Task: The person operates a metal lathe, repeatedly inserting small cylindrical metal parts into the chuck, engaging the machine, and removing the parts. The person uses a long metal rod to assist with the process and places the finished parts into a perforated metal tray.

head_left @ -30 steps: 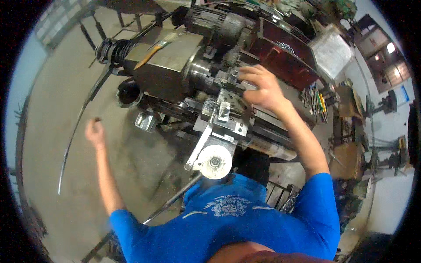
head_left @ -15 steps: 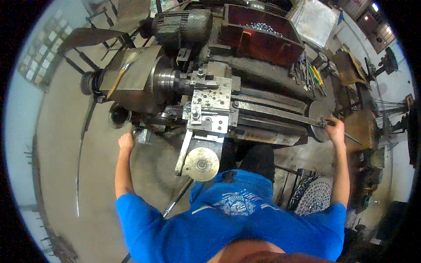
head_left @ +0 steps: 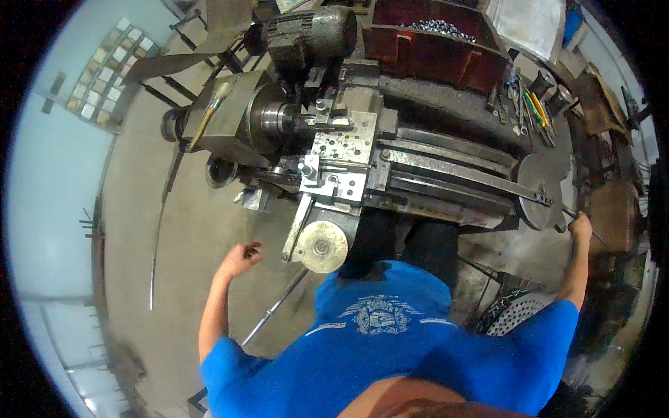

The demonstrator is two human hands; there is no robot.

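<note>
The right hand [head_left: 579,226] is resting at the thin rod [head_left: 598,237], which is slanting out beside the grey disc [head_left: 539,171] at the far right end of the lathe bed; its fingers are seemingly curling about the rod, but so small and near the bent rim that I cannot tell whether they are clamped on it. The left hand [head_left: 239,261] is hanging over the floor, apart from the machine, fingers partly bent; whether it is holding anything I cannot tell. Handling the rod well is probably calling for a full, firm wrap, a straight wrist and a smooth, even pull, with the eyes following the drilled slide block [head_left: 341,145] and the long flat bar [head_left: 453,167] that is running between block and disc. The left hand is best staying clear of the bar and spindle [head_left: 267,117]. As for writing, the blue shirt is bearing a white chest print [head_left: 380,315], too fine for reading; no other lettering is showing legibly.
</note>
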